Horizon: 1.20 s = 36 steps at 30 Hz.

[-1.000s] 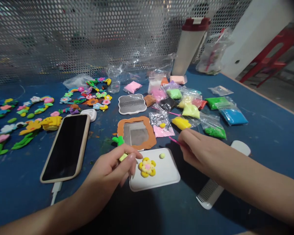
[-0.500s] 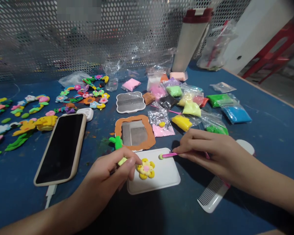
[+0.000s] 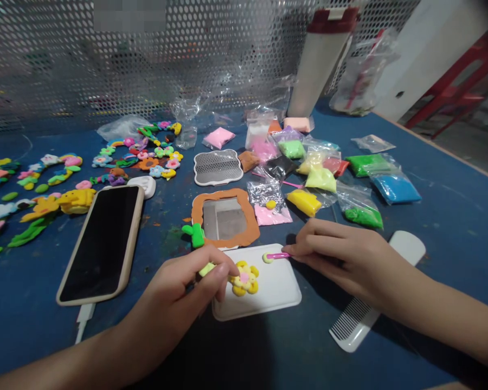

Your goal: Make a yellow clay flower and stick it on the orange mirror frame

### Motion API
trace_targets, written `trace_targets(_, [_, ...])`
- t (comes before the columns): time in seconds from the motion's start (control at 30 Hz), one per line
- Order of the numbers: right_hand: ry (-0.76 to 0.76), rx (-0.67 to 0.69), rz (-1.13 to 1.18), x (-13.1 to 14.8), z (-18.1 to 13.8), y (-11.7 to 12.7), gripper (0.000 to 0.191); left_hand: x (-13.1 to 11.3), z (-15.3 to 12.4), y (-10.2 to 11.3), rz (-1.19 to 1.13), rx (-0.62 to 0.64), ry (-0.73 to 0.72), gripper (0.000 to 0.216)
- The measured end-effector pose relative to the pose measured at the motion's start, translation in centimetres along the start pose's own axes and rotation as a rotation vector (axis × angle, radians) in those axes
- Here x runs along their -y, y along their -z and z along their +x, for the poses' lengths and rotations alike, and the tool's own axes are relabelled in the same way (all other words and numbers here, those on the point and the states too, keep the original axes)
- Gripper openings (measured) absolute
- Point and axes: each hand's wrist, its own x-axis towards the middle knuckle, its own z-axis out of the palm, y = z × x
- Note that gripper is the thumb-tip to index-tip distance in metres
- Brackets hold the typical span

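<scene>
A small white board lies on the blue table in front of me, with a yellow clay flower with a pink centre on it. My left hand is closed, pinching a pale green bit of clay at the board's left edge, right next to the flower. My right hand is closed round a thin pink tool. The tool's tip touches a small pale yellow clay ball on the board's far edge.
A phone on a cable lies to the left. A brown-framed mirror with a green clay piece sits behind the board. Several bags of coloured clay lie beyond, finished clay figures at left, and a white comb under my right forearm.
My right hand has come left and down from above the table, bringing the pink tool's tip onto the small clay ball. My left hand has hardly moved.
</scene>
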Motion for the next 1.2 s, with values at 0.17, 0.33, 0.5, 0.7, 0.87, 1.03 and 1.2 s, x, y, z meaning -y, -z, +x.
trace_targets(0.17, [0.02, 0.006, -0.088, -0.2, -0.5, -0.3, 0.02, 0.0, 0.0, 0.2, 0.015, 0.011, -0.013, 0.027])
trace_targets(0.33, [0.011, 0.031, -0.126, -0.2, -0.9, -0.1, 0.02, 0.0, -0.1, 0.4, 0.019, 0.03, -0.022, 0.026])
trace_targets(0.5, [-0.028, 0.04, -0.001, 0.1, -0.4, 0.9, 0.019, 0.3, -0.1, 0.3, -0.013, 0.054, 0.017, 0.029])
trace_targets(0.7, [-0.192, 0.117, 0.088, 0.3, -0.1, 2.8, 0.018, 0.8, -0.2, 0.5, 0.001, 0.019, -0.009, 0.034])
trace_targets(0.87, [-0.15, 0.204, -0.041, -0.4, -0.3, 3.8, 0.014, 1.3, -0.3, 0.5, 0.068, -0.01, -0.078, 0.037])
trace_targets(1.03, [0.021, 0.108, -0.104, 0.8, 1.4, 2.3, 0.026, 1.0, -0.4, 0.2, 0.201, -0.075, -0.209, 0.02])
trace_targets(1.2, [0.123, 0.16, -0.118, 2.1, 2.6, 0.0, 0.033, 1.1, -1.1, 0.0, 0.394, -0.072, -0.29, 0.02])
